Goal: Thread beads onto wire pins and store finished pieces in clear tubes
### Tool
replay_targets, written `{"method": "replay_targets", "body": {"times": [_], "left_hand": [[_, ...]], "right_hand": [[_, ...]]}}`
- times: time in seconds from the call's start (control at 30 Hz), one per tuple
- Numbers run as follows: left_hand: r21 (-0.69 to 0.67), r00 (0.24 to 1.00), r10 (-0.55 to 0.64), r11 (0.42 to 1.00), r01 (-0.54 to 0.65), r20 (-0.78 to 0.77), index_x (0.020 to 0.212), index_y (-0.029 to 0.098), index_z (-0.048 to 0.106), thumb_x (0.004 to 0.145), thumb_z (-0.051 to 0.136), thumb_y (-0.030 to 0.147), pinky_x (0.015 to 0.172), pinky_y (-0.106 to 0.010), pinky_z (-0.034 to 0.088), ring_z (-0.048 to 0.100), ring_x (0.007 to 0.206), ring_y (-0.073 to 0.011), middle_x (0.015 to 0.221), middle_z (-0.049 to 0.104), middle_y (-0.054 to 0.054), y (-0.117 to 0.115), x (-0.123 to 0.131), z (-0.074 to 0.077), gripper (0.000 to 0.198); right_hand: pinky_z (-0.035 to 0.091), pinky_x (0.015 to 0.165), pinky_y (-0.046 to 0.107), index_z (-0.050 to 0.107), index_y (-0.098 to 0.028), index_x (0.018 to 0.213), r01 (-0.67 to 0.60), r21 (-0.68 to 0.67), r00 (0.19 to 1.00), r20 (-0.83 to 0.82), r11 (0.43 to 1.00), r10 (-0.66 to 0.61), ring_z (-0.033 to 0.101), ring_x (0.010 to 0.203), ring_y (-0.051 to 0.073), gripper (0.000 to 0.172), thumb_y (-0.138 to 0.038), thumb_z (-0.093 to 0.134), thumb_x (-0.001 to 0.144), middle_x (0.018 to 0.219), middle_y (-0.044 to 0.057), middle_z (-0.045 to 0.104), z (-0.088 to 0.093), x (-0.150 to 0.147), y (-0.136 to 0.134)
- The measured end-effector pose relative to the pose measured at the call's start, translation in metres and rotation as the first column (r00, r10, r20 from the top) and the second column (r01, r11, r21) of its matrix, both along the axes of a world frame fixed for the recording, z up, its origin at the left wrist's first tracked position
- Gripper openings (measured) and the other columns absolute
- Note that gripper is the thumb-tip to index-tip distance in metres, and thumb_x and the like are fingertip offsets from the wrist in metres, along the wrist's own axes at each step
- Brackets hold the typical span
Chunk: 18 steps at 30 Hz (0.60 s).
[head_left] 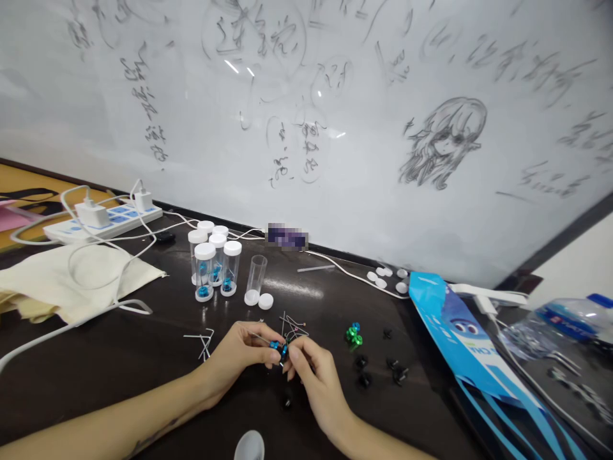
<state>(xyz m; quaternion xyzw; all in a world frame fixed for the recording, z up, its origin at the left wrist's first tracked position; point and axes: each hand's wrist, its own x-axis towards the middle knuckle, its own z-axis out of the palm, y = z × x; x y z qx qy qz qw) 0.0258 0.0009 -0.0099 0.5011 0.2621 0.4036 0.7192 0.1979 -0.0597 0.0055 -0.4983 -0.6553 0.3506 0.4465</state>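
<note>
Both my hands meet low in the middle of the dark table (143, 358). My left hand (239, 354) pinches a thin metal pin that carries small blue beads (278, 348). My right hand (313, 370) is closed in a pinch on the blue beads from the other side. Loose metal pins (293, 326) lie just beyond my fingers, and more pins (204, 342) lie to the left. Green and blue beads (354, 335) sit to the right. Several black beads (378, 370) are scattered beyond them.
Several capped clear vials (213, 262) holding blue beads stand behind, beside an open vial (256, 278) and its white cap (265, 301). A power strip (103, 220) with cables and a cream cloth (71, 278) lie left. A blue packet (460, 345) and plastic bottle (569, 316) lie right. A whiteboard (335, 128) rises behind.
</note>
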Motion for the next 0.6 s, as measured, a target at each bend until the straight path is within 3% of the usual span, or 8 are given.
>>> {"method": "replay_targets", "body": {"times": [0.07,0.23,0.5,0.6], "left_hand": [[-0.004,1.000,0.007,1.000,-0.007,0.001,0.081,0.016,0.078,0.064,0.083,0.015,0.060,-0.022,0.045,0.058,0.061,-0.0128,0.066,0.070,-0.002,0.0002,0.0003,0.0009,0.018],[-0.007,1.000,0.023,1.000,-0.023,0.003,0.082,0.015,0.078,0.065,0.082,0.013,0.062,-0.022,0.045,0.058,0.061,-0.0122,0.069,0.072,-0.004,0.0013,0.0006,0.0001,0.018],[-0.021,1.000,0.016,1.000,-0.016,0.013,0.082,0.016,0.078,0.064,0.083,0.014,0.061,-0.021,0.045,0.057,0.058,-0.0104,0.065,0.071,-0.002,0.0003,-0.0004,-0.0001,0.019],[-0.013,1.000,0.020,1.000,-0.020,0.017,0.082,0.015,0.078,0.064,0.083,0.015,0.061,-0.021,0.046,0.058,0.059,-0.0110,0.066,0.072,-0.002,0.0021,0.0007,-0.0009,0.018]], "right_hand": [[0.041,0.065,0.025,0.060,-0.017,0.075,0.005,0.002,0.999,-0.037,1.000,-0.005,0.057,0.065,0.015,0.041,-0.044,0.042,0.100,0.066,0.000,0.059,0.0003,-0.0004,-0.0002],[0.041,0.063,0.024,0.063,-0.018,0.098,0.035,0.026,0.993,-0.114,0.999,-0.032,0.055,0.062,0.014,0.034,-0.043,0.040,0.101,0.067,-0.001,0.057,0.0001,-0.0004,-0.0017],[0.041,0.067,0.026,0.064,-0.016,0.086,-0.007,0.020,0.994,-0.107,1.000,0.009,0.057,0.066,0.014,0.041,-0.041,0.037,0.102,0.071,0.002,0.060,-0.0024,-0.0002,-0.0002],[0.041,0.065,0.025,0.064,-0.017,0.094,0.003,0.035,0.993,-0.120,0.999,0.001,0.056,0.064,0.014,0.037,-0.041,0.037,0.102,0.071,0.001,0.059,-0.0018,-0.0006,0.0000]]}}
